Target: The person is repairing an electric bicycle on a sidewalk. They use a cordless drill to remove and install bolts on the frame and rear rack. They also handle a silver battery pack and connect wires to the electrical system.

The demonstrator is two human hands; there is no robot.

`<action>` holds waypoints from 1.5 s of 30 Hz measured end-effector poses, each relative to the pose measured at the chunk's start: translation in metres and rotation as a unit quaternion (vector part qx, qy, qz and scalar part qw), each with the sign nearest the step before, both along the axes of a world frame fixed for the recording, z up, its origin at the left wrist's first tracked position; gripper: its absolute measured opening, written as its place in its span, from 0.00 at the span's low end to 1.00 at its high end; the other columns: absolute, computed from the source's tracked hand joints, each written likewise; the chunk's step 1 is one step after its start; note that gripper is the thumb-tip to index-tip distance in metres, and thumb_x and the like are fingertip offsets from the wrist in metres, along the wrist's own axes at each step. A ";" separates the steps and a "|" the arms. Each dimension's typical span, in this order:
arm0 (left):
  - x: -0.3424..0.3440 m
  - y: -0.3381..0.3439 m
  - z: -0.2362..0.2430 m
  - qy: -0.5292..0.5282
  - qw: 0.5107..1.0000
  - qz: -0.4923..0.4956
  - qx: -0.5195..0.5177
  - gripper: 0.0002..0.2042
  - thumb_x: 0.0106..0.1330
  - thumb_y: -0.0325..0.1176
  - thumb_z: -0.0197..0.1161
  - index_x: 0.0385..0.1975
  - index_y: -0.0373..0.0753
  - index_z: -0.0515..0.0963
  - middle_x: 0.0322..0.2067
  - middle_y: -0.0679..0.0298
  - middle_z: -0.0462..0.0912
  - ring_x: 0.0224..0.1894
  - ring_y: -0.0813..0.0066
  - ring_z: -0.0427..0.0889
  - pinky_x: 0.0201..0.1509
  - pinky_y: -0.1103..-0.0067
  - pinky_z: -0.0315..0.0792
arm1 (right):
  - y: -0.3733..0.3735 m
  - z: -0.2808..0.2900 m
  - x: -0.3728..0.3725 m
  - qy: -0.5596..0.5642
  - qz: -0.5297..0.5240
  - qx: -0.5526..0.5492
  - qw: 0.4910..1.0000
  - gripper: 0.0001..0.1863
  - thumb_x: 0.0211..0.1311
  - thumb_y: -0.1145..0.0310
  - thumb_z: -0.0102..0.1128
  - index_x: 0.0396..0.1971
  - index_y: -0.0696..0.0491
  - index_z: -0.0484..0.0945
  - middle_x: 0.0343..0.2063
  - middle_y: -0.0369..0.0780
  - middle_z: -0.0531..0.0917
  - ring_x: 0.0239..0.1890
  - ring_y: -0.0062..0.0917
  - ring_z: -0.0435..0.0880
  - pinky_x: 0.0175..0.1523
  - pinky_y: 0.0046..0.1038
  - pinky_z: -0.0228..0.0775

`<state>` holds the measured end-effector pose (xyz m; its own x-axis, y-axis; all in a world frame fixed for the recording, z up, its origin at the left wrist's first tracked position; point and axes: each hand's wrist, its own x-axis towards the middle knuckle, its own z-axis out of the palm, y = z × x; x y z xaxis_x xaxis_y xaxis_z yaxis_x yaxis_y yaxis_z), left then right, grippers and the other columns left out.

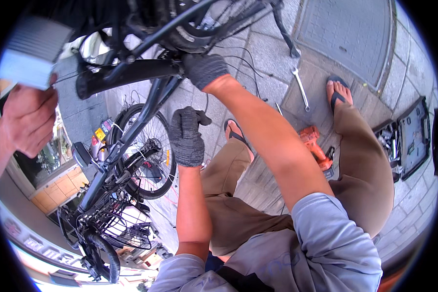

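Note:
My right hand (203,72), in a dark grey glove, has curled fingers at the black bicycle's crank area, on something I cannot make out. My left hand (186,136), gloved alike, hovers below it beside the frame tube (143,112), fingers loosely bent and thumb apart, holding nothing visible. Thin black cables (243,61) hang near my right hand. The bicycle's spoked wheel (166,160) and wire basket (113,226) are at lower left. A metal wrench (301,90) lies on the paving to the right.
Another person's bare hand (29,119) holds a pale rectangular object (31,53) at far left. An orange power drill (314,146) lies between my legs. An open tool case (411,138) sits right of my right leg (355,160). A grey metal cover (345,34) is at upper right.

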<state>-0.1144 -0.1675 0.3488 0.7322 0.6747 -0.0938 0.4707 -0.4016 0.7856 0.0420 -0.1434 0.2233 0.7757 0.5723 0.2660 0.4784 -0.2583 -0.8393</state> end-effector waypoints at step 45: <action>0.029 0.024 -0.031 0.022 0.998 0.050 -0.036 0.17 0.79 0.47 0.50 0.37 0.39 0.76 0.22 0.66 0.78 0.20 0.80 0.72 0.23 0.80 0.65 | 0.040 -0.021 -0.015 0.204 0.110 0.056 0.971 0.21 0.66 0.57 0.48 0.46 0.53 0.85 0.47 0.50 0.85 0.50 0.49 0.84 0.56 0.44 0.75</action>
<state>-0.0851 -0.1435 0.3180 0.6550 0.7349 -0.1758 0.5404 -0.2930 0.7887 0.0274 -0.1034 0.2023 0.6912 0.7219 0.0329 0.1335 -0.0828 -0.9876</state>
